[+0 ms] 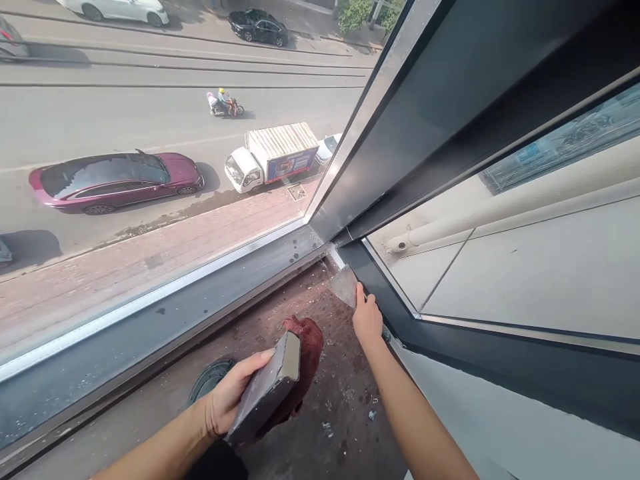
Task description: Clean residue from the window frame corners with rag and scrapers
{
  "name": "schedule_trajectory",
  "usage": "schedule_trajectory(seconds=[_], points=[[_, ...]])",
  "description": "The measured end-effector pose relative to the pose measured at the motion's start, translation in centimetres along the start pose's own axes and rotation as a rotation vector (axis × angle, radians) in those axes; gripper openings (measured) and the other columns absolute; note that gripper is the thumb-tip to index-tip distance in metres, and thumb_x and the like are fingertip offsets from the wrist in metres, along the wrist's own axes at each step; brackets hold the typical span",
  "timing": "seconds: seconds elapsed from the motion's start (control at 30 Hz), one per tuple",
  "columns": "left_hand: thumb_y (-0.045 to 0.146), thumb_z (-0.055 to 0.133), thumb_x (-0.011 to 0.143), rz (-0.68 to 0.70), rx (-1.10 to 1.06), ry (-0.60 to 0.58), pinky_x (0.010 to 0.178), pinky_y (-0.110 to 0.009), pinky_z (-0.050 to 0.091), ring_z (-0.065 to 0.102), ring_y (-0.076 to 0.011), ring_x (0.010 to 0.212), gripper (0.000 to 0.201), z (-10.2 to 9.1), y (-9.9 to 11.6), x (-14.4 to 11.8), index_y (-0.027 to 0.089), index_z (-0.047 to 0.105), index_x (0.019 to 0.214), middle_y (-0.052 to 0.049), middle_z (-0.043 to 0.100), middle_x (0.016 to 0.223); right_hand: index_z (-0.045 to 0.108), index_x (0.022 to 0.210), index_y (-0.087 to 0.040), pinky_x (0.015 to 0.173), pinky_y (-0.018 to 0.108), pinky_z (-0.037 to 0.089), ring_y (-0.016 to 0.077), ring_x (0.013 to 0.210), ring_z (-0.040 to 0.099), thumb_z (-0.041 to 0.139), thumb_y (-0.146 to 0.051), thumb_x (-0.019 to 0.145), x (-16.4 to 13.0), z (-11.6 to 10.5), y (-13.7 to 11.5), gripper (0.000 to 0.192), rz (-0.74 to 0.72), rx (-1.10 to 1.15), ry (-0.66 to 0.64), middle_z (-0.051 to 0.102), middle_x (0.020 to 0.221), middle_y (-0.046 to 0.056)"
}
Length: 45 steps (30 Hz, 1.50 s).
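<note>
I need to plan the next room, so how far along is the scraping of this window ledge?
Partly done, by the look of it. Loose pale flakes already lie scraped up on the brown ledge. In hand: the right hand pushes a scraper blade into the frame corner, while the left hand holds a grey block. Left: specks near the dark frame.

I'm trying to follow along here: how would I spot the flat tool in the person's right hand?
Find the corner where the two big window panes meet at the dark frame post. At its foot, on the brown ledge, the right hand presses a scraper toward the corner. Its thin, pale, fan-shaped blade sets it apart from the thick grey block in the left hand.
</note>
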<state>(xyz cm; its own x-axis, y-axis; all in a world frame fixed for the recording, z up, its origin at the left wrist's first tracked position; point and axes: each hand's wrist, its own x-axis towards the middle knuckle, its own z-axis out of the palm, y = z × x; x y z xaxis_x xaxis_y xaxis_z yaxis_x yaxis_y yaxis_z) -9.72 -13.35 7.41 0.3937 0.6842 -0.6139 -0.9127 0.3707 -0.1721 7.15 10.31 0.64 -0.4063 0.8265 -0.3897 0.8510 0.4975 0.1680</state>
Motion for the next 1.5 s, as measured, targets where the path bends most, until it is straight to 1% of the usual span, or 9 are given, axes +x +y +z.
schedule_trajectory(seconds=[0.1,0.27,0.4,0.53,0.67,0.87,1.03,1.23,1.5], points=[[0.042,0.050,0.083,-0.020,0.024,-0.015,0.067,-0.040,0.044,0.061,-0.0313,0.070,0.037,0.5,0.7,0.3,0.010,0.066,0.094,-0.014,0.063,0.073,0.037,0.134,-0.019,0.067,0.029,0.043,0.0195,0.077,0.059,0.033,-0.020,0.088,-2.2,1.3,1.5,0.047,0.017,0.377,-0.110,0.056,0.097,0.012],[0.047,0.061,0.073,-0.098,0.112,-0.057,0.063,-0.036,0.046,0.060,-0.0280,0.062,0.041,2.1,2.4,0.5,0.008,0.069,0.082,-0.014,0.063,0.068,0.062,0.080,-0.011,0.056,0.026,0.042,0.0166,0.057,0.056,0.042,-0.057,0.081,-7.9,6.9,2.7,0.050,0.171,1.014,-0.659,0.060,0.064,0.006],[0.050,0.064,0.069,-0.145,0.164,-0.076,0.060,-0.034,0.048,0.060,-0.0263,0.062,0.043,2.5,3.4,2.1,0.009,0.068,0.082,-0.013,0.065,0.071,0.061,0.073,-0.013,0.065,0.029,0.041,0.0205,0.070,0.056,0.059,-0.051,0.069,-9.5,9.2,1.5,0.038,0.207,0.814,-0.387,0.061,0.069,0.006],[0.050,0.062,0.070,-0.167,0.173,-0.091,0.058,-0.035,0.048,0.061,-0.0274,0.065,0.045,1.4,4.0,4.5,0.008,0.068,0.084,-0.013,0.065,0.071,0.063,0.099,-0.017,0.086,0.034,0.040,0.0251,0.102,0.052,0.054,-0.054,0.073,-7.8,5.5,-0.2,0.045,0.282,1.151,-0.112,0.060,0.107,0.012],[0.042,0.066,0.068,-0.170,0.134,-0.109,0.057,-0.029,0.047,0.060,-0.0231,0.062,0.036,0.7,4.5,7.3,0.008,0.067,0.079,-0.010,0.065,0.065,0.055,0.115,-0.021,0.079,0.033,0.044,0.0213,0.093,0.057,0.046,-0.051,0.080,-4.3,-0.5,-1.7,0.047,0.174,1.767,-0.410,0.062,0.106,0.007],[0.052,0.046,0.081,-0.106,0.024,-0.152,0.064,-0.033,0.045,0.061,-0.0264,0.078,0.050,2.7,5.1,12.3,0.008,0.062,0.102,-0.014,0.065,0.083,0.065,0.092,-0.021,0.087,0.033,0.038,0.0203,0.098,0.047,0.049,-0.031,0.083,4.7,-5.3,-3.3,0.021,0.055,0.838,0.323,0.054,0.101,0.007],[0.056,0.046,0.081,-0.152,-0.194,-0.216,0.075,-0.035,0.044,0.058,-0.0252,0.090,0.052,3.5,5.1,14.6,0.014,0.057,0.109,-0.012,0.063,0.097,0.058,0.089,-0.016,0.071,0.031,0.037,0.0207,0.086,0.043,0.047,-0.026,0.086,8.6,-3.4,-4.7,0.015,-0.126,0.216,0.212,0.050,0.094,0.009],[0.057,0.045,0.082,-0.285,-0.166,-0.158,0.070,-0.034,0.044,0.059,-0.0222,0.079,0.053,2.6,3.7,14.3,0.010,0.059,0.102,-0.014,0.063,0.097,0.055,0.078,-0.017,0.073,0.028,0.034,0.0174,0.080,0.046,0.041,-0.030,0.089,5.9,-0.4,-1.9,0.022,-0.046,0.271,0.309,0.051,0.082,0.005],[0.053,0.048,0.083,-0.049,-0.195,-0.123,0.077,-0.037,0.044,0.058,-0.0238,0.089,0.046,4.3,7.6,14.5,0.013,0.058,0.103,-0.011,0.063,0.098,0.053,0.086,-0.015,0.065,0.029,0.040,0.0211,0.079,0.056,0.052,-0.047,0.081,12.4,-3.7,-9.0,0.033,0.084,0.301,0.276,0.055,0.085,0.009]])
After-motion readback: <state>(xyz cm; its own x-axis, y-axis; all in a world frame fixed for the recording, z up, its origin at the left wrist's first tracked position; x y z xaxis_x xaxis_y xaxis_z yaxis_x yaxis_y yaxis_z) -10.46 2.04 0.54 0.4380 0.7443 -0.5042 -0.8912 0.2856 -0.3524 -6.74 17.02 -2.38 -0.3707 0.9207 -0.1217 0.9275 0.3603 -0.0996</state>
